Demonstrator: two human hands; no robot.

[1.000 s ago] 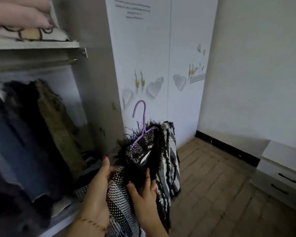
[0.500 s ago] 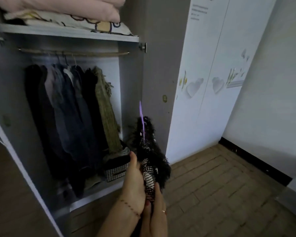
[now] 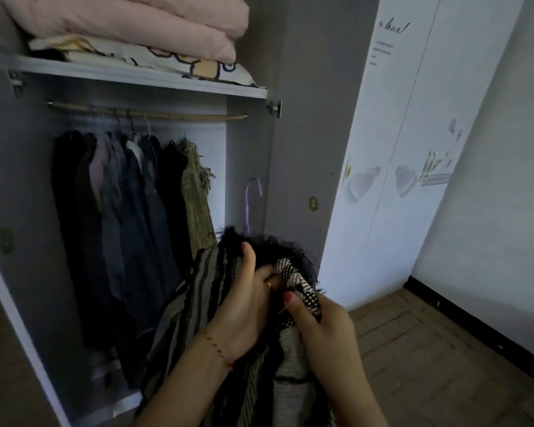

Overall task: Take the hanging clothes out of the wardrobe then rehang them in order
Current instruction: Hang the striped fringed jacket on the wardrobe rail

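A black-and-white woven garment (image 3: 198, 306) with a fringed black collar hangs on a purple hanger (image 3: 249, 204), whose hook sticks up in front of the open wardrobe. My left hand (image 3: 244, 300) grips the garment near its collar, thumb up. From the right, my right hand (image 3: 318, 322) pinches the checked edge of the same garment. Several dark clothes (image 3: 121, 229) and an olive fringed piece (image 3: 196, 201) hang from the wooden rail (image 3: 148, 114) inside the wardrobe.
Folded pink bedding (image 3: 142, 23) lies on the shelf (image 3: 136, 76) above the rail. To the right are the wardrobe's side panel (image 3: 305, 149) and white doors with heart stickers (image 3: 398, 149). A white wall and wooden floor (image 3: 429, 349) lie further right.
The garment has come closer and higher, and spread wider in my hands. My view has tilted up, showing more of the shelf and rail. Both hands keep hold of the garment.
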